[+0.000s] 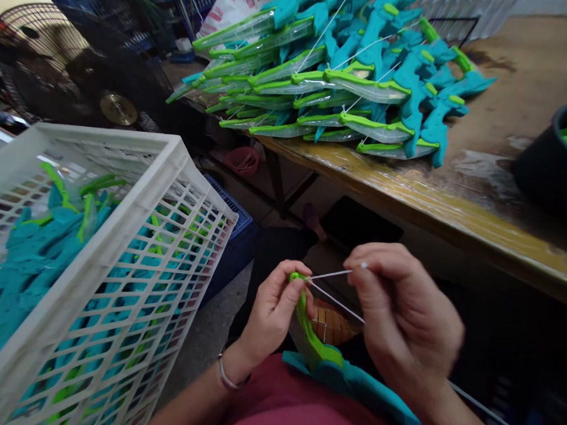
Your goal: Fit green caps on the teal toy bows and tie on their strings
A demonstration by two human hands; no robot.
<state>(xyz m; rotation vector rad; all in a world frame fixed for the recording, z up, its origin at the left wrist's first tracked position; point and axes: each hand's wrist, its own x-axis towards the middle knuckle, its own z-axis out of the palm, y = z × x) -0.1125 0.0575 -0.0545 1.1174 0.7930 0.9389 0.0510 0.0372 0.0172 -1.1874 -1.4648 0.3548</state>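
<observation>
1. My left hand (272,309) was pinched around the upper tip of a green and teal toy bow (313,345), which rested low in the frame over my lap, its teal grip lying against my pink shirt (298,407).
2. My right hand (401,324) was closed on a thin white string (330,283), thumb and forefinger nipping its end just beside the bow tip; two strands ran from that tip toward my right fingers.
3. I judged the bow light and springy: thin moulded plastic, stiff enough to hold its curve but likely to flex under pull. The tip looked the weakest part, so the thicker teal grip seemed the safer place to brace it.
4. The string looked fine, limp and slippery, needing a fingertip pinch close to its end.
5. A white plastic crate (122,243) on my left held more teal and green parts; a pile of finished bows (345,83) lay on the wooden table (453,207) ahead, near a dark tub (549,161).
6. A white bag (236,4) behind the pile carried red characters, too cut off for me to read. I saw no other label.
</observation>
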